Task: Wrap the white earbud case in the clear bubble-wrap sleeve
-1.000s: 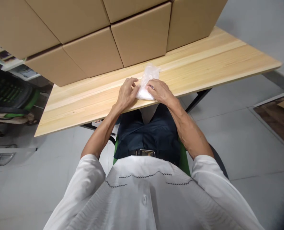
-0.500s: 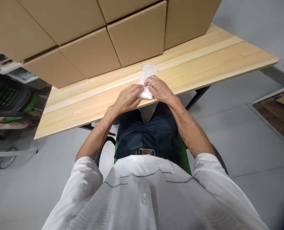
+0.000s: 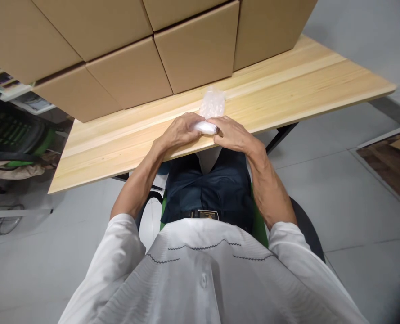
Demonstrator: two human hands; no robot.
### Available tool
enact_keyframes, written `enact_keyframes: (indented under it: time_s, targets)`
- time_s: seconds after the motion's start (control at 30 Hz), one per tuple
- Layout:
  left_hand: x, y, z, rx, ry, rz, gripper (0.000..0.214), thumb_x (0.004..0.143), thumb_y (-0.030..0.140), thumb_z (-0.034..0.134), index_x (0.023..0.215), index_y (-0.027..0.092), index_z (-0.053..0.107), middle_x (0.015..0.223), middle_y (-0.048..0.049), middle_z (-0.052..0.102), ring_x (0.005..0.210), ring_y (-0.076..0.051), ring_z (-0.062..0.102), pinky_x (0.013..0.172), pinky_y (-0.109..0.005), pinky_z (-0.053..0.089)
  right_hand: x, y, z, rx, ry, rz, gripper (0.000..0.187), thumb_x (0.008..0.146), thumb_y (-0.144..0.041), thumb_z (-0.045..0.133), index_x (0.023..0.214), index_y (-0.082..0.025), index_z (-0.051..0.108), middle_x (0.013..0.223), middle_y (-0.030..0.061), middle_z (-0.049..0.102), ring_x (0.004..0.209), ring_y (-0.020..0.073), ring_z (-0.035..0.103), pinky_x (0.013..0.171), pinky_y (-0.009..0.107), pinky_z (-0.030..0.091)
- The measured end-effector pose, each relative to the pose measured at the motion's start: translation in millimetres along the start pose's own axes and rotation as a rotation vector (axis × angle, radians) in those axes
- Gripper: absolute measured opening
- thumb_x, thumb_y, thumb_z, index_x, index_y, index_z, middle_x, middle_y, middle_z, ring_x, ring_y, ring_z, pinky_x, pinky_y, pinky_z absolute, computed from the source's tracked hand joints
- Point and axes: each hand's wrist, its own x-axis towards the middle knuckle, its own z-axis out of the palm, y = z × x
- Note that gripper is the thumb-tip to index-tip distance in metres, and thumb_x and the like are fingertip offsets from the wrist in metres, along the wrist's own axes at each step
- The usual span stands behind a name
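Note:
A sheet of translucent bubble wrap (image 3: 212,103) lies on the wooden table (image 3: 307,90) near its front edge. Its near end is rolled into a short white bundle (image 3: 205,128), and whatever is inside cannot be made out. My left hand (image 3: 181,130) closes on the bundle's left end, fingers and thumb curled round it. On the opposite end, my right hand (image 3: 232,133) grips with its fingers over the top and the thumb on the near side. The far part of the sheet spreads flat beyond my fingertips.
Large brown cardboard boxes (image 3: 196,49) are stacked along the back of the table. To the left are a dark chair with green parts (image 3: 17,130) and white shelving (image 3: 15,94). A wooden panel (image 3: 388,166) lies at the right on the grey floor.
The near end of the bubble wrap has turned from a flat fold into a rounder roll. My right hand has shifted down and outward to the roll's right end; my left hand has moved slightly.

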Motion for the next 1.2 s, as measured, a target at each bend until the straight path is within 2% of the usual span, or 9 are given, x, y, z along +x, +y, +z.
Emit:
enact_keyframes:
  time_s: [0.1, 0.23, 0.4, 0.63, 0.9, 1.03, 1.1, 1.2]
  targets:
    - [4, 0, 1.1, -0.065, -0.002, -0.054, 0.043, 0.099, 0.041, 0.081, 0.136, 0.019, 0.081, 0.134, -0.0082, 0.085, 0.122, -0.029, 0.079, 0.111, -0.043, 0.061, 1, -2, 0, 0.004, 0.009, 0.033, 0.051, 0.091, -0.025, 0.067, 0.14, -0.022, 0.08, 0.142, 0.0166, 0.085, 0.129, 0.0418, 0.075, 0.114, 0.055, 0.058]
    - [6, 0, 6.0, -0.159, 0.015, -0.142, 0.056, 0.095, 0.058, 0.081, 0.136, 0.019, 0.081, 0.131, -0.0083, 0.086, 0.116, -0.028, 0.079, 0.099, -0.039, 0.061, 2, 3, -1, 0.029, 0.064, 0.078, 0.028, 0.095, -0.033, 0.069, 0.119, -0.025, 0.08, 0.124, 0.0125, 0.086, 0.113, 0.0374, 0.074, 0.102, 0.049, 0.059]
    - [3, 2, 9.2, -0.224, 0.059, -0.156, 0.064, 0.098, 0.071, 0.078, 0.138, 0.021, 0.076, 0.136, -0.0107, 0.084, 0.116, -0.027, 0.077, 0.096, -0.036, 0.06, 4, 11, -4, 0.038, 0.068, 0.09, 0.012, 0.093, -0.034, 0.071, 0.099, -0.025, 0.075, 0.111, 0.0116, 0.082, 0.1, 0.0328, 0.07, 0.092, 0.046, 0.056]
    - [10, -3, 13.6, -0.189, 0.124, -0.159, 0.058, 0.11, 0.081, 0.068, 0.123, 0.025, 0.072, 0.118, -0.0082, 0.081, 0.111, -0.026, 0.075, 0.099, -0.039, 0.06, 8, 17, 0, 0.067, 0.096, 0.125, 0.016, 0.096, -0.041, 0.068, 0.095, -0.026, 0.074, 0.107, 0.0113, 0.079, 0.1, 0.0324, 0.068, 0.091, 0.046, 0.056]
    - [13, -9, 25.6, -0.147, 0.192, -0.222, 0.062, 0.116, 0.085, 0.057, 0.121, 0.024, 0.066, 0.107, -0.0086, 0.071, 0.112, -0.031, 0.074, 0.102, -0.05, 0.062, 6, 14, -1, 0.073, 0.124, 0.165, 0.023, 0.102, -0.047, 0.067, 0.094, -0.026, 0.073, 0.111, 0.0122, 0.078, 0.103, 0.0327, 0.069, 0.096, 0.049, 0.059]
    - [17, -16, 30.5, -0.161, 0.225, -0.244, 0.06, 0.116, 0.085, 0.057, 0.118, 0.026, 0.066, 0.107, -0.0084, 0.069, 0.111, -0.031, 0.075, 0.101, -0.05, 0.06, 5, 15, 2, 0.073, 0.151, 0.207, 0.027, 0.103, -0.049, 0.068, 0.106, -0.024, 0.078, 0.116, 0.0143, 0.081, 0.107, 0.0348, 0.073, 0.102, 0.052, 0.061]
    - [19, -19, 31.3, -0.153, 0.223, -0.267, 0.059, 0.117, 0.083, 0.056, 0.117, 0.025, 0.065, 0.107, -0.009, 0.07, 0.11, -0.031, 0.075, 0.101, -0.05, 0.059, 5, 18, 4, 0.117, 0.191, 0.215, 0.038, 0.106, -0.05, 0.068, 0.129, -0.022, 0.081, 0.126, 0.0149, 0.082, 0.112, 0.0356, 0.075, 0.106, 0.054, 0.063]
    - [24, -21, 30.4, -0.142, 0.196, -0.297, 0.054, 0.118, 0.078, 0.059, 0.117, 0.024, 0.063, 0.107, -0.01, 0.072, 0.109, -0.031, 0.075, 0.102, -0.049, 0.058, 4, 21, 6, 0.192, 0.274, 0.188, 0.065, 0.111, -0.055, 0.065, 0.168, -0.024, 0.065, 0.152, 0.0176, 0.078, 0.127, 0.0373, 0.077, 0.111, 0.056, 0.064]
